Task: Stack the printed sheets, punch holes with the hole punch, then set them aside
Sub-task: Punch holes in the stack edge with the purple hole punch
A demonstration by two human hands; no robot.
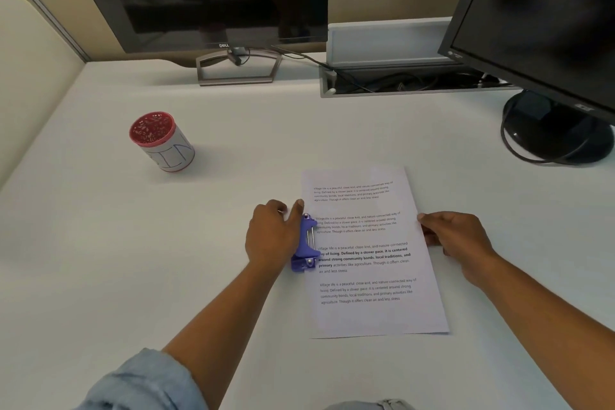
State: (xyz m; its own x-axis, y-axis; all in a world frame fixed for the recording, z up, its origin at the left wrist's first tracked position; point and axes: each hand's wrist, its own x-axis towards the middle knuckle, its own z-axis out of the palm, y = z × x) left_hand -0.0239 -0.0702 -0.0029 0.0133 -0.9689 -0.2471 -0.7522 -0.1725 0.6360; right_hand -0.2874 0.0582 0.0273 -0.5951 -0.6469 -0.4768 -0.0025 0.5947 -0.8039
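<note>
my left hand (271,233) is curled over the purple hole punch (306,243), thumb along its top, w/ the punch sat on the left edge of the printed sheets (369,309), abt midway down. my right hand (456,236) pinches the sheets' right edge, fingers bent round it. sheets lie flat on the worktop (233,309). risks imo: edge not fully in the slot, so holes land too near it & tear; right hand slackens, stack fans, lower sheets get punched off-line; uneven press tips the punch.
</note>
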